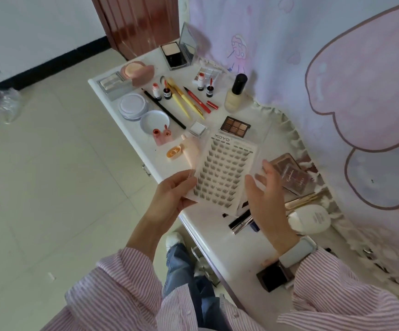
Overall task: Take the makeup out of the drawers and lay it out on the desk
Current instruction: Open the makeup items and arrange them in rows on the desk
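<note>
left hand [169,194] grips one lash tray [222,170] | right hand [265,197] spread, empty

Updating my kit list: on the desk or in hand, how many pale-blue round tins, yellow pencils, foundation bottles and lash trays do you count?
Pale-blue round tins: 2
Yellow pencils: 2
Foundation bottle: 1
Lash tray: 1
Total: 6

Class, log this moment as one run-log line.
left hand: holds lash tray | right hand: open beside tray | desk: makeup laid out
</note>
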`<action>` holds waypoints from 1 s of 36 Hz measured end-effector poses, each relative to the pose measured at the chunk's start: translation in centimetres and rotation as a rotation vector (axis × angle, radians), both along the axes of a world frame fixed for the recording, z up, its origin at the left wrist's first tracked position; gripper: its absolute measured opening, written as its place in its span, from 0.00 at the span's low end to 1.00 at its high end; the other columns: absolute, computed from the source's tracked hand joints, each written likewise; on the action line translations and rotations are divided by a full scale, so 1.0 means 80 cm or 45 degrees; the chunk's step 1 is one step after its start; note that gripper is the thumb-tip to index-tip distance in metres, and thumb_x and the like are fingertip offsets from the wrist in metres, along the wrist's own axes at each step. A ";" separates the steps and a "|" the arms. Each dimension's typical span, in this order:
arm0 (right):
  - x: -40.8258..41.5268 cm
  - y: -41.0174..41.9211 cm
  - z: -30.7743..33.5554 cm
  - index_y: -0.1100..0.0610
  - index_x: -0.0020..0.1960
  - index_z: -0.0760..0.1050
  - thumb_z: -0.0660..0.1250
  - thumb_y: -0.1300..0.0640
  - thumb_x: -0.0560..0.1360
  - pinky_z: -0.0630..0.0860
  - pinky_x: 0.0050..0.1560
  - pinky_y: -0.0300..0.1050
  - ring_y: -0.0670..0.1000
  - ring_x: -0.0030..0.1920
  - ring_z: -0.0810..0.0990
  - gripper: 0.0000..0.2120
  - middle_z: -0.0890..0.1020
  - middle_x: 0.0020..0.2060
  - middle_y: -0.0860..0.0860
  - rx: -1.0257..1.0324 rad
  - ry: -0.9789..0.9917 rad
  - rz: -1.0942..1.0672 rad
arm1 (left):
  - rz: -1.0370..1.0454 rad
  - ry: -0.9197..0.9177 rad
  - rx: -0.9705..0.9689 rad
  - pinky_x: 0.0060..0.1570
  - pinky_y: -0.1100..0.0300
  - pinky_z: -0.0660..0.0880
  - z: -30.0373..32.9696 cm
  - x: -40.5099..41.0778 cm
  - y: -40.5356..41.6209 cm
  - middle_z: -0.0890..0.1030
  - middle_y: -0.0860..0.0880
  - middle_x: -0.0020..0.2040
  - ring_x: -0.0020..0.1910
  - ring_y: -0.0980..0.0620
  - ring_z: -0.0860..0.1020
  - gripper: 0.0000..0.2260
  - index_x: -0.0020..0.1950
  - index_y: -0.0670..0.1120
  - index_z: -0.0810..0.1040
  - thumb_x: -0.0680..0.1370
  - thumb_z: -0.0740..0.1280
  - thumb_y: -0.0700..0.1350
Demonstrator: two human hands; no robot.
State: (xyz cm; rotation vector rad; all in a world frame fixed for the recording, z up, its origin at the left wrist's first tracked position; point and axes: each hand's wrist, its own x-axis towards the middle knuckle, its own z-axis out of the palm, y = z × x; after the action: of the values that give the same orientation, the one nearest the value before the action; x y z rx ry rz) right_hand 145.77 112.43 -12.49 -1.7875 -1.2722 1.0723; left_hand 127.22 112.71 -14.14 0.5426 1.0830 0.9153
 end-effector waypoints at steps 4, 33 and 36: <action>-0.019 0.013 0.002 0.55 0.66 0.68 0.55 0.60 0.80 0.78 0.39 0.33 0.39 0.46 0.80 0.14 0.79 0.51 0.46 -0.199 0.421 -0.010 | -0.032 0.010 0.105 0.51 0.53 0.78 0.006 -0.009 -0.014 0.82 0.43 0.52 0.51 0.44 0.80 0.15 0.61 0.40 0.75 0.74 0.66 0.41; -0.052 0.007 -0.004 0.52 0.69 0.65 0.67 0.59 0.74 0.75 0.39 0.32 0.46 0.52 0.76 0.25 0.74 0.57 0.50 -0.187 0.276 0.185 | 0.111 -0.024 0.100 0.53 0.48 0.77 0.009 -0.031 -0.021 0.78 0.43 0.60 0.58 0.44 0.78 0.17 0.67 0.49 0.71 0.82 0.50 0.49; -0.043 0.009 -0.003 0.55 0.66 0.71 0.64 0.62 0.76 0.80 0.45 0.37 0.46 0.47 0.79 0.19 0.78 0.49 0.51 -0.147 0.342 0.195 | 0.152 -0.037 0.079 0.41 0.56 0.78 0.005 -0.043 -0.019 0.81 0.45 0.55 0.51 0.48 0.81 0.17 0.67 0.51 0.71 0.82 0.50 0.41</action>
State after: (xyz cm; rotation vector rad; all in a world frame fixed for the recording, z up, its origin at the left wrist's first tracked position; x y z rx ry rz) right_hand 142.36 113.12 -12.69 -1.5817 -1.2164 1.4449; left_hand 123.77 111.22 -13.71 0.5185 1.0724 1.0606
